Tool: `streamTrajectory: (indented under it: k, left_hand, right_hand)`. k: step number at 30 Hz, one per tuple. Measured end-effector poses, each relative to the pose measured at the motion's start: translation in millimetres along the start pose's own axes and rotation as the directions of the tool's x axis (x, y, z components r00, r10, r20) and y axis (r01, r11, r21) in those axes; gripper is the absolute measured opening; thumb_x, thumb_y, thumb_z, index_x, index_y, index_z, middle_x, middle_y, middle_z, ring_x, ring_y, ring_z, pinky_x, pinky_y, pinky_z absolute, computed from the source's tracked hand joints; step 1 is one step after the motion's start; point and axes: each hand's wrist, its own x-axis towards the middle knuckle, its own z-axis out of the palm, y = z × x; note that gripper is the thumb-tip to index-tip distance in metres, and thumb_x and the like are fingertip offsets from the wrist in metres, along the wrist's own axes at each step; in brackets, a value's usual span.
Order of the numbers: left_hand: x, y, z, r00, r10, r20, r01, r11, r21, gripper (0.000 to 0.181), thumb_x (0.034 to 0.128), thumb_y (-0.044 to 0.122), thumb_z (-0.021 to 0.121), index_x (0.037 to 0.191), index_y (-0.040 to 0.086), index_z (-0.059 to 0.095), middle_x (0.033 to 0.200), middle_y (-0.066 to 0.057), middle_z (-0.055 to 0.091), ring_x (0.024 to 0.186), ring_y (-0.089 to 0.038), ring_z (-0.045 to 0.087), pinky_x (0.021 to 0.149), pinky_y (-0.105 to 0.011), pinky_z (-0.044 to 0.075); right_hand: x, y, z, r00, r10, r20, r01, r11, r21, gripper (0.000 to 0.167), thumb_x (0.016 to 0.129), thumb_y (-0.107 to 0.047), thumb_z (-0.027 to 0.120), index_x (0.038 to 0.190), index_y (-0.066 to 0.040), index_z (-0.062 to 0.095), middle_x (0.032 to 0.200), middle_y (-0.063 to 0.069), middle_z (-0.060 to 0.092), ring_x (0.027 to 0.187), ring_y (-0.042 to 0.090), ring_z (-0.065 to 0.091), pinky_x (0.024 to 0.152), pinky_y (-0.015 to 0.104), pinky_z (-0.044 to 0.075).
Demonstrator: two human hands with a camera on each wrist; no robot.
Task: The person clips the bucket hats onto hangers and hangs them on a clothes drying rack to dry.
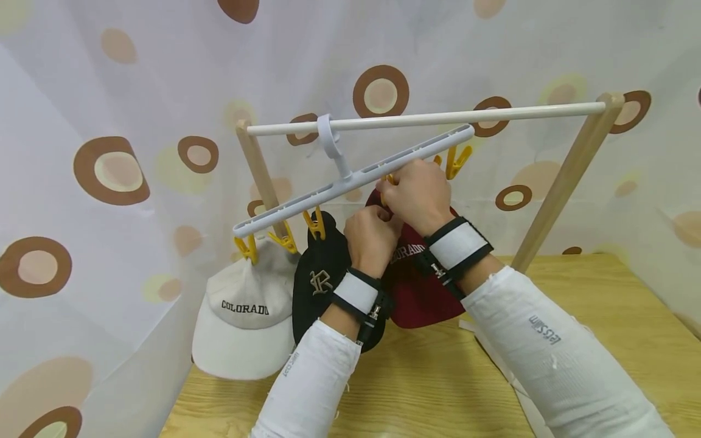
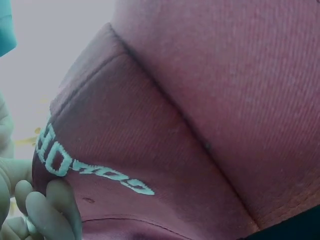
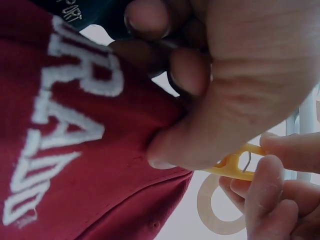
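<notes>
My left hand (image 1: 372,240) pinches the edge of a red baseball cap (image 1: 424,292) with light lettering, its thumb (image 3: 172,150) pressed on the cloth in the right wrist view. Higher up, my right hand (image 1: 418,193) pinches a yellow clip (image 3: 235,164) at the cap's edge. Whether the clip's jaws bite the cloth is hidden behind the left thumb. The clip is just below a white hanger (image 1: 378,171), which hangs tilted, its right end higher. A white cap (image 1: 246,328) and a black cap (image 1: 314,298) hang from yellow clips on its left half.
The hanger hooks over a white rod (image 1: 465,117) between wooden posts (image 1: 569,182). Another yellow clip (image 1: 457,161) hangs near the hanger's right end. Below is a wood-grain table (image 1: 427,389); a dotted curtain (image 1: 164,73) stands behind. A pale strip (image 1: 520,395) lies by the right forearm.
</notes>
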Motion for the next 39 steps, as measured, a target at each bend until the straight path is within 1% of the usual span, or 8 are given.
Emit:
streamTrajectory:
  k: [3,5,12,18,21,27,34,39]
  left_hand:
    - [-0.1,1.0,0.6,1.000,-0.010,-0.003,0.010,1.000,0.001,0.033,0.0848,0.020,0.072,0.055,0.007,0.066,0.048,-0.003,0.056,0.042,-0.008,0.042,0.040,-0.016,0.023]
    - [0.0,1.8,1.0,1.000,-0.016,-0.005,0.016,1.000,0.005,0.033,0.0850,0.020,0.072,0.056,0.007,0.067,0.049,-0.003,0.057,0.043,-0.008,0.043,0.041,-0.017,0.023]
    - [-0.5,4.8,0.6,1.000,-0.011,-0.023,0.011,0.999,0.030,0.031,0.0826,0.014,0.069,0.054,0.010,0.059,0.049,0.003,0.043,0.045,-0.009,0.038,0.043,-0.020,0.022]
    - [-2.8,5.5,-1.2,0.999,0.008,-0.033,-0.008,1.000,0.010,0.029,0.0825,0.013,0.070,0.056,0.009,0.058,0.051,0.002,0.042,0.046,-0.011,0.038,0.043,-0.020,0.022]
    - [-3.4,5.2,-2.3,0.999,0.017,-0.041,-0.017,1.000,0.004,0.026,0.0819,0.013,0.069,0.058,0.007,0.061,0.051,0.001,0.043,0.047,-0.012,0.040,0.043,-0.019,0.022]
    - [-4.1,3.6,-3.8,0.999,0.011,-0.034,-0.011,1.000,0.004,0.022,0.0832,0.012,0.068,0.063,0.005,0.065,0.051,-0.001,0.046,0.048,-0.013,0.043,0.043,-0.020,0.023]
    - [-4.9,2.0,-4.2,0.999,-0.038,-0.024,0.039,0.999,0.027,0.025,0.0848,0.017,0.068,0.062,0.009,0.064,0.052,0.000,0.048,0.049,-0.014,0.044,0.042,-0.023,0.025]
    - [-6.1,0.6,-4.1,0.999,-0.045,-0.009,0.045,0.998,0.051,0.025,0.0867,0.023,0.068,0.065,0.011,0.068,0.056,-0.002,0.059,0.051,-0.016,0.051,0.043,-0.023,0.027]
  right_hand:
    - [-0.7,0.2,-0.6,1.000,-0.003,-0.001,0.003,1.000,-0.011,0.045,0.089,-0.021,0.066,0.050,-0.010,0.045,0.045,0.000,0.033,0.040,0.016,0.034,0.039,0.026,0.022]
    - [-1.5,0.7,-0.9,1.000,-0.006,-0.004,0.005,1.000,-0.016,0.045,0.089,-0.020,0.066,0.050,-0.010,0.045,0.046,0.000,0.032,0.040,0.017,0.034,0.040,0.026,0.022]
    - [-5.6,2.8,-1.7,1.000,-0.022,-0.012,0.021,0.999,-0.030,0.043,0.089,-0.018,0.066,0.051,-0.009,0.047,0.045,-0.002,0.031,0.041,0.017,0.035,0.041,0.026,0.024]
    - [-7.6,2.0,-1.8,1.000,-0.021,-0.011,0.021,0.999,-0.032,0.041,0.089,-0.017,0.065,0.053,-0.007,0.050,0.046,-0.002,0.031,0.041,0.017,0.035,0.041,0.026,0.025]
    - [-8.5,0.6,-1.4,1.000,-0.016,-0.008,0.015,0.999,-0.031,0.040,0.089,-0.018,0.065,0.053,-0.007,0.051,0.046,-0.002,0.031,0.041,0.017,0.035,0.040,0.026,0.025]
    - [-10.7,-1.8,1.2,1.000,-0.006,-0.020,0.006,0.999,-0.039,0.038,0.089,-0.020,0.067,0.056,-0.005,0.056,0.046,0.000,0.033,0.041,0.019,0.038,0.039,0.027,0.026]
    - [-11.1,1.7,3.6,1.000,0.023,0.002,-0.022,0.998,-0.055,0.038,0.090,-0.026,0.066,0.060,-0.004,0.058,0.047,0.002,0.036,0.042,0.020,0.041,0.039,0.027,0.028]
    - [-13.6,7.3,4.9,0.997,0.072,0.019,-0.071,0.997,-0.015,0.033,0.090,-0.032,0.068,0.073,-0.004,0.065,0.049,0.003,0.039,0.041,0.019,0.040,0.039,0.027,0.029]
